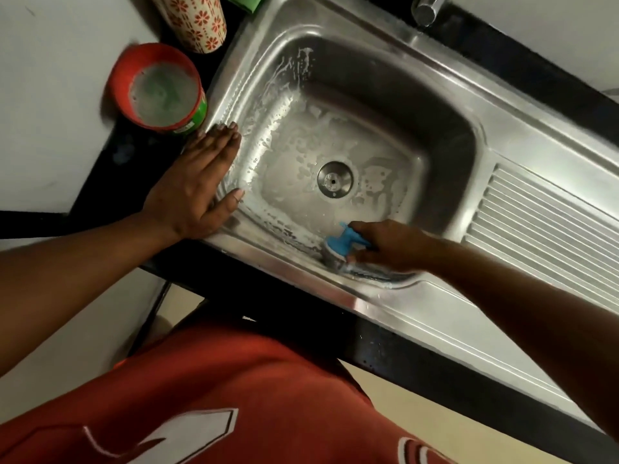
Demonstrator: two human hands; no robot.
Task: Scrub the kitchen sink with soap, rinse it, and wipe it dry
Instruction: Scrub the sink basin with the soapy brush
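I take the steel sink (395, 45) as my landmark: it fills the middle of my view, set into a dark counter (418, 360) that runs along its near edge, with a ribbed drainboard (549, 226) on its right side. My red shirt (214, 396) fills the view below the counter. Soap suds (294, 145) streak the sink's left wall and spread over its floor around the round drain (335, 179) at the centre of the basin. Off the sink's left rim stands an open red tub (157, 88) holding a grey-green paste, and beyond it, near the sink's far left corner, a patterned cup (197, 18). A green sponge (244, 1) lies just at the sink's far left edge, and the tap's (427, 8) metal end shows at the far rim. My left hand (197, 185) lies flat and released, fingers stretched out, palm down on the sink's left rim, grasping nothing. My right hand (392, 249) is inside the basin at the near wall, clenched around the blue handle of a scrubber (338, 247), whose grey pad presses against the sink's near wall.
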